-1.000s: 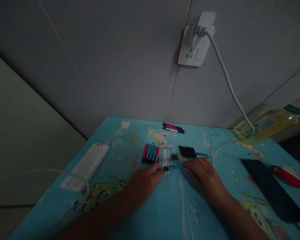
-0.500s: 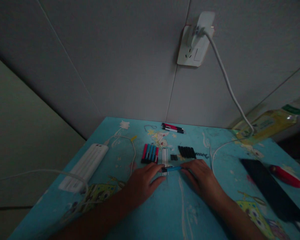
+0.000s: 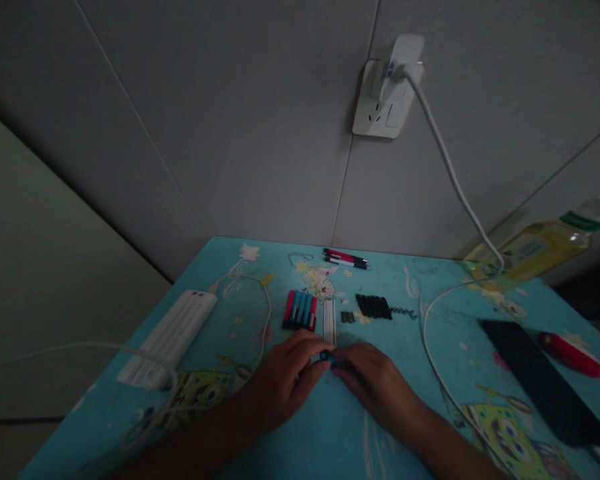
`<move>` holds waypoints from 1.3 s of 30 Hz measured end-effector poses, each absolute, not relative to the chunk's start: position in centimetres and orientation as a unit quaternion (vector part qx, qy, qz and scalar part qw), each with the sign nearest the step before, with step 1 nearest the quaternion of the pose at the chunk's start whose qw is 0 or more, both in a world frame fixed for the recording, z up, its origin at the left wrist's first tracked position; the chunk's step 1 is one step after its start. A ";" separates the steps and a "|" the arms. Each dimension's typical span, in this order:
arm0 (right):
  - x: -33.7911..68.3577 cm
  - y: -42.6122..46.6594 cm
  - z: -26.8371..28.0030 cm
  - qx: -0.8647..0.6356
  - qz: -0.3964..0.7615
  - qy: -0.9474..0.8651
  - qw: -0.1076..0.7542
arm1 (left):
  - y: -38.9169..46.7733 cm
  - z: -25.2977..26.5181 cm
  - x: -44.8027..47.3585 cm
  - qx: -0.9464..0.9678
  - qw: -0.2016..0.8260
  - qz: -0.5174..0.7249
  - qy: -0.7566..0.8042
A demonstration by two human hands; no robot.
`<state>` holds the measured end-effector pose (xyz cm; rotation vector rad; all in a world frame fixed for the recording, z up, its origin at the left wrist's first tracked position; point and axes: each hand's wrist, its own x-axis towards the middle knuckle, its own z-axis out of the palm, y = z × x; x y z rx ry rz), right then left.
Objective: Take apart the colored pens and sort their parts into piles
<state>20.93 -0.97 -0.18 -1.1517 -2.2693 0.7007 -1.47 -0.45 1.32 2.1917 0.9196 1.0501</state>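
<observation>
My left hand (image 3: 289,370) and my right hand (image 3: 375,380) meet at the middle of the table, both closed on a blue pen barrel (image 3: 326,357). Its dark end points up toward me between the fingertips, and most of its length is hidden by my right fingers. Just beyond the hands lie several thin white refills (image 3: 329,320) side by side. Left of them sits a row of red and blue pen barrels (image 3: 301,310) with black ends. Small dark pieces (image 3: 347,317), several black grips (image 3: 374,306) and dark springs (image 3: 404,312) lie to the right.
Red and white pens (image 3: 347,259) lie near the wall. On the left is a white power strip (image 3: 173,337) with its cable. A black flat board (image 3: 543,380), a red tool handle (image 3: 573,354) and a bottle of yellow liquid (image 3: 535,252) are at the right. A white cord (image 3: 447,153) hangs from the socket.
The blue pen barrel has turned from lying sideways to pointing toward me and has come slightly nearer. My right hand has moved left and nearer, up against my left fingertips.
</observation>
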 end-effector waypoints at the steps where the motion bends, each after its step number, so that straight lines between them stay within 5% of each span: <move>1: 20.9 -0.9 -0.2 -0.422 0.256 -0.835 0.243 | -0.5 1.4 -1.5 0.817 0.260 0.389 0.337; 11: 23.1 -0.7 1.7 -0.423 0.250 -0.848 0.199 | 0.1 1.4 -2.4 0.824 0.098 0.429 0.357; 25: 22.5 -0.8 1.2 -0.429 0.225 -0.863 0.145 | 3.3 1.1 -4.8 0.824 -0.040 0.292 0.484; 32: 22.0 -0.9 0.9 -0.430 0.208 -0.863 0.166 | 4.0 2.0 -5.4 0.771 -0.038 0.123 0.624; 39: 21.8 -0.8 0.5 -0.425 0.184 -0.868 0.178 | 3.5 2.1 -4.7 0.766 -0.005 0.078 0.638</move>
